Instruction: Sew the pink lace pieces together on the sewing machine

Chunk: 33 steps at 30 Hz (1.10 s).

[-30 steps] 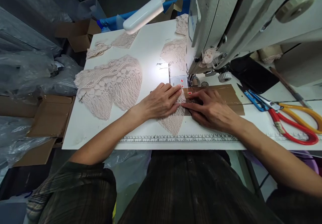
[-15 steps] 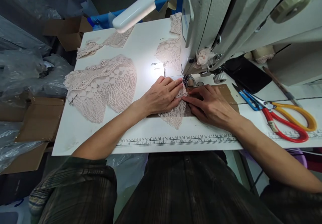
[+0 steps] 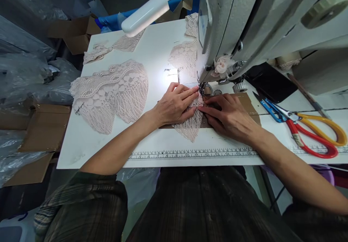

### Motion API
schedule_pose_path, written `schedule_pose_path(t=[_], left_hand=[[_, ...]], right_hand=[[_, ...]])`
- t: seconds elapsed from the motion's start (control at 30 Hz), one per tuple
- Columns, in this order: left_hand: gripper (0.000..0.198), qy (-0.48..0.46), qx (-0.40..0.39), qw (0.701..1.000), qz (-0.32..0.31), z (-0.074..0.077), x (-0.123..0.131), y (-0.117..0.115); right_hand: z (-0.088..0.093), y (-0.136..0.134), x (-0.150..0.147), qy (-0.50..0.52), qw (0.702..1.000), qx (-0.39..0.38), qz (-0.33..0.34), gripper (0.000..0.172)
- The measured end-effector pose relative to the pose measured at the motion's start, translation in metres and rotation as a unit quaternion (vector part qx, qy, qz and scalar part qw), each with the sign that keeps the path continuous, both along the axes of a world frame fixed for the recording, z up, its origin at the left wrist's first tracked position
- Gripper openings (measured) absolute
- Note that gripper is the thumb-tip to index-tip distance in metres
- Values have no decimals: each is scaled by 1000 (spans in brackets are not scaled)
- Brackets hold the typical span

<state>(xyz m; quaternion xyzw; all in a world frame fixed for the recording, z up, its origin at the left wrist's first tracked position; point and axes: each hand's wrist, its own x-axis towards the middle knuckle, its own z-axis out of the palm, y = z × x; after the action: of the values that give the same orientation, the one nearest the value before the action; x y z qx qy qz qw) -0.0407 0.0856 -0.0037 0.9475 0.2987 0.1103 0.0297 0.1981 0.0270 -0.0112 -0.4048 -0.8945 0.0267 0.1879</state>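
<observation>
A pale pink lace piece (image 3: 189, 128) lies under the presser foot (image 3: 201, 89) of the sewing machine, its pointed end towards me. My left hand (image 3: 176, 103) rests flat on this lace, fingers stretched to the foot and thumb apart. From the right, my right hand (image 3: 231, 117) has its bent fingers at the lace's right edge, the index fingertip touching it close to my left thumb. My right thumb is partly tucked under, and the edge seems pinched there. Brown board (image 3: 246, 106) shows beneath the hands.
Wide lace pieces (image 3: 111, 93) lie at left, with more lace (image 3: 183, 55) behind the foot. Scissors (image 3: 312, 126), blue-handled snips (image 3: 274, 110) and a black phone (image 3: 272, 82) are at right. A white lamp (image 3: 146, 13) hangs above. A ruler strip (image 3: 190, 155) runs along the front edge.
The view has shifted slightly, so the machine and scissors appear a little further right. Both hands keep nearly the same place on the lace.
</observation>
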Motion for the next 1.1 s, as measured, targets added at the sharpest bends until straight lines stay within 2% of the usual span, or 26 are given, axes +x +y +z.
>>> schedule_pose_path(t=[0.5, 0.8, 1.1], left_hand=[[47, -8, 1, 1000, 11, 2, 1, -4], [45, -2, 64, 998, -5, 0, 1, -4], [45, 38, 91, 995, -11, 5, 4, -6]], right_hand=[[0, -1, 0, 11, 1000, 10, 1, 32], [-1, -1, -2, 33, 999, 24, -2, 30], [-1, 0, -4, 48, 999, 18, -10, 30]])
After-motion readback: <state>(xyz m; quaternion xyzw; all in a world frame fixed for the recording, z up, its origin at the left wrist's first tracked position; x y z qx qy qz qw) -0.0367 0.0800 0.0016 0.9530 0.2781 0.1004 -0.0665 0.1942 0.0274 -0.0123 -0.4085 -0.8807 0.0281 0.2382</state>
